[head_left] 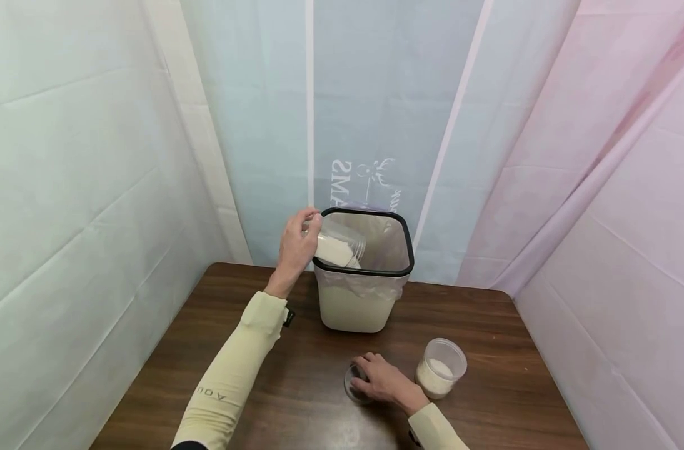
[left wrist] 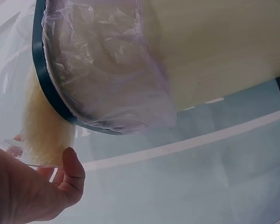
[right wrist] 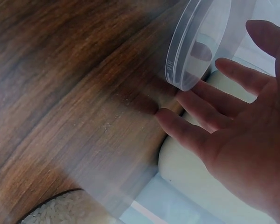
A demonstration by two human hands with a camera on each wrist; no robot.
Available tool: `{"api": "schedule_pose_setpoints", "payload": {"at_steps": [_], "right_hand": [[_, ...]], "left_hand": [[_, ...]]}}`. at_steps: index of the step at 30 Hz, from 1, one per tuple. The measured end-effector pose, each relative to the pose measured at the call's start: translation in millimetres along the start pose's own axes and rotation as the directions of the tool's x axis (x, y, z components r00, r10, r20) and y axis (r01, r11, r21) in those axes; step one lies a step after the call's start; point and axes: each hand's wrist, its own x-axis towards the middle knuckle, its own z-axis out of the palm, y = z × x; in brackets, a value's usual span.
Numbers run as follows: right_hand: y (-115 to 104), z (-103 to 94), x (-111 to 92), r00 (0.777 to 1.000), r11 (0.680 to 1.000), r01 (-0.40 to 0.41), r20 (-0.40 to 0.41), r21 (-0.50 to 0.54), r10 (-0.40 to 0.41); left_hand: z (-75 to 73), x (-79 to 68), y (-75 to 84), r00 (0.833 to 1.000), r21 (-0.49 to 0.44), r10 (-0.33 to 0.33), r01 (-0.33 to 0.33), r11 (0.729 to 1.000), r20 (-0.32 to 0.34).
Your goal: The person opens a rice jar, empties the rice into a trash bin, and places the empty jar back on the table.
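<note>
My left hand [head_left: 298, 249] grips the base end of a clear plastic jar [head_left: 337, 245] of white rice. The jar is tipped sideways over the left rim of a bin [head_left: 356, 306], its mouth inside. In the left wrist view, pale rice [left wrist: 49, 130] shows through the jar wall. My right hand [head_left: 382, 379] is at a clear round lid [head_left: 351, 392] low over the table, with fingers spread and fairly straight at its edge. The right wrist view shows the lid [right wrist: 177, 56] by the fingertips, the thumb apart from it.
A second clear jar [head_left: 442, 369], open and partly filled with rice, stands right of my right hand. The bin has a black rim and a thin plastic liner [head_left: 387, 284]. Fabric curtains [head_left: 252, 125] enclose the brown wooden table [head_left: 488, 325] at the back and sides.
</note>
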Motion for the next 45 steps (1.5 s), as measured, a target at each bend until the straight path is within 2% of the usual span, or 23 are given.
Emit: {"api": "schedule_pose_setpoints", "payload": {"at_steps": [10, 24, 34, 39, 45], "right_hand": [[1.6, 0.0, 1.9, 1.0, 1.0, 0.006, -0.001, -0.006, -0.006], [-0.2, -2.3, 0.2, 1.0, 1.0, 0.003, 0.001, 0.001, -0.003], [-1.2, -7.1, -2.6, 1.0, 1.0, 0.01, -0.023, -0.013, -0.011], [-0.3, -6.0, -3.0, 0.999, 1.0, 0.012, -0.03, -0.013, -0.013], [0.6, -7.2, -2.9, 1.0, 1.0, 0.004, -0.015, -0.007, -0.004]], "left_hand": [[2.7, 3.2, -5.2, 1.0, -0.001, 0.01, -0.01, 1.0, -0.001], [2.2, 5.1, 2.0, 0.999, 0.006, 0.042, -0.042, 0.999, 0.012], [4.2, 5.4, 7.8, 0.997, 0.077, 0.06, -0.062, 0.995, 0.039], [6.6, 6.5, 10.6, 0.994, 0.126, 0.096, -0.101, 0.987, 0.041], [8.7, 6.3, 17.9, 0.976, 0.205, 0.207, -0.216, 0.955, 0.064]]}}
